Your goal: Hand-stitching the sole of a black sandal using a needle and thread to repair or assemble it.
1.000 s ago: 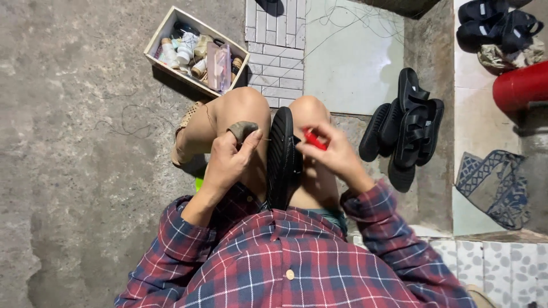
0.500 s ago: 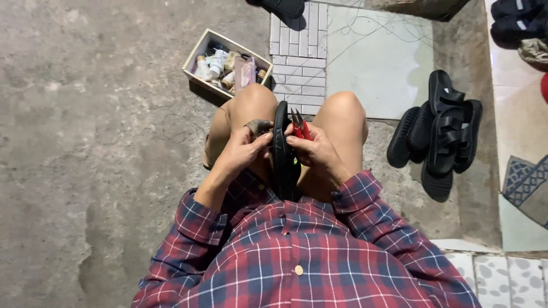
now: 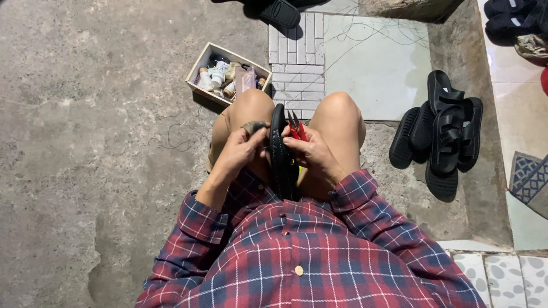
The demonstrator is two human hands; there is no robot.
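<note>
A black sandal [image 3: 282,157] stands on edge between my bare knees. My left hand [image 3: 242,149] presses against its left side, with a dark cover on the thumb tip. My right hand [image 3: 311,153] grips small red-handled snips [image 3: 295,126] whose blades point up, right beside the sandal's upper edge. Both forearms are in red and blue plaid sleeves.
An open box [image 3: 227,73] of small bottles and thread spools sits on the concrete ahead of my left knee. A pile of black sandals [image 3: 444,134] lies to the right. Loose thread trails over the pale tiles [image 3: 371,63]. A patterned mat [image 3: 530,178] is at far right.
My right hand with the red snips has moved in against the sandal, blades now pointing up. The head view has shifted, so the box and the sandal pile sit further right and lower.
</note>
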